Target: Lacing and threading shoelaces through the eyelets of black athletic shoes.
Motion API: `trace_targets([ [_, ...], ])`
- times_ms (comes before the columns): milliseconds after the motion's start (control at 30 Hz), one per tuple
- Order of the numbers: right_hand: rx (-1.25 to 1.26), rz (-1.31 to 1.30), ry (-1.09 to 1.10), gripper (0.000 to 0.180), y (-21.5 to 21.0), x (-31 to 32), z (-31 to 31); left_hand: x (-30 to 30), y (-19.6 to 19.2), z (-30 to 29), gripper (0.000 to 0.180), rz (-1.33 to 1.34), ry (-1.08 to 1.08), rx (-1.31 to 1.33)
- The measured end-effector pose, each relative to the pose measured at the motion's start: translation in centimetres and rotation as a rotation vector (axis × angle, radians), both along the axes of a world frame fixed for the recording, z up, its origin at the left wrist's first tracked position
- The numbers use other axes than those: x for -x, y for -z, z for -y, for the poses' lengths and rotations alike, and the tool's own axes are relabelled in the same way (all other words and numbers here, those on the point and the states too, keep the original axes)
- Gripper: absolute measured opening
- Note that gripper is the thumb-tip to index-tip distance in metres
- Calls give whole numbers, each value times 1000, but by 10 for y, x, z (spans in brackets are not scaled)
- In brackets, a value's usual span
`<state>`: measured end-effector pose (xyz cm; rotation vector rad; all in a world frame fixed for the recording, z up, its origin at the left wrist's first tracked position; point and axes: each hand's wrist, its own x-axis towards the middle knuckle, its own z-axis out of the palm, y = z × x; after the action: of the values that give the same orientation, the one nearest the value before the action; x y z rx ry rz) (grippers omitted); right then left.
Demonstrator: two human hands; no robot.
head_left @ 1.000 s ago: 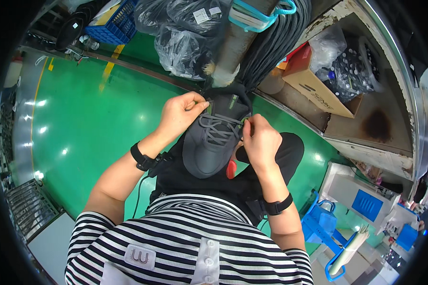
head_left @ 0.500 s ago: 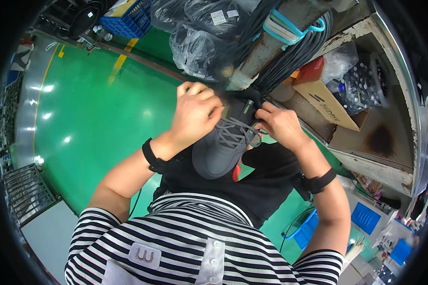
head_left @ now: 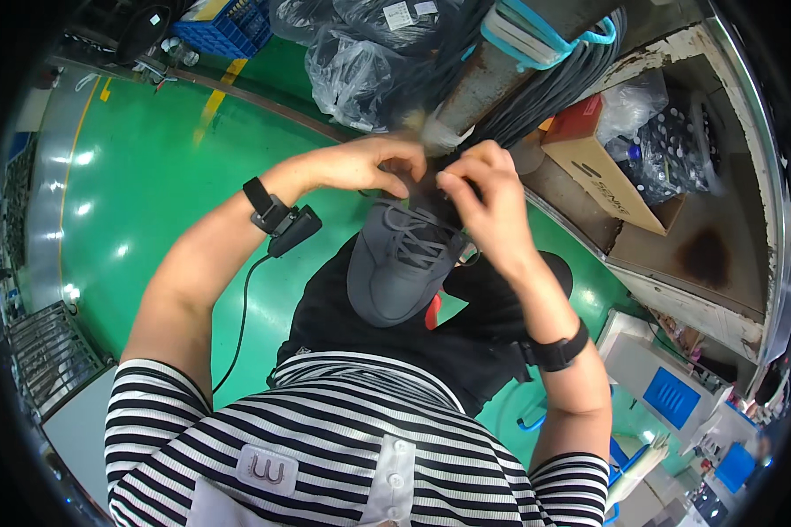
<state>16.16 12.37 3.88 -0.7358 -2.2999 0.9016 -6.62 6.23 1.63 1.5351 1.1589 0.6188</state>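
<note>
A dark grey sneaker (head_left: 391,272) with grey laces (head_left: 413,250) sits toe toward me, above my black-trousered lap. My left hand (head_left: 365,165) arches over the left side of the shoe's collar. A gap shows between its thumb and bent fingers, with no object visible in it. On the right of the collar, my right hand (head_left: 494,198) is closed, thumb and forefinger pinched close to the shoe's tongue. Whatever lies between those fingertips cannot be made out. The shoe's heel end is dark and partly hidden by both hands.
Black cables (head_left: 536,110) hang beside a rusty metal post (head_left: 501,79) just beyond the shoe. An open cardboard box (head_left: 606,176) rests on a worn shelf (head_left: 721,237) at right. Clear plastic bags (head_left: 351,79) and a blue crate (head_left: 228,31) lie farther off. A cord (head_left: 242,325) trails from my left wrist.
Both hands have shifted up toward the shoe's collar, the right one leftward, closer to the tongue. My left wrist has turned, and its thumb and fingers have parted. The shoe tilts slightly differently.
</note>
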Motion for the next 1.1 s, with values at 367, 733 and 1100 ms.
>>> trace_targets([
  [367,-37,43,-58,7,30,-5,4,0,5,11,24,22,-58,-44],
  [733,1276,-360,250,59,94,-73,48,-39,35,59,72,452,-431,517],
  [1100,723,-304,-171,37,-121,-72,50,-51,-304,135,40,12,-115,-325],
])
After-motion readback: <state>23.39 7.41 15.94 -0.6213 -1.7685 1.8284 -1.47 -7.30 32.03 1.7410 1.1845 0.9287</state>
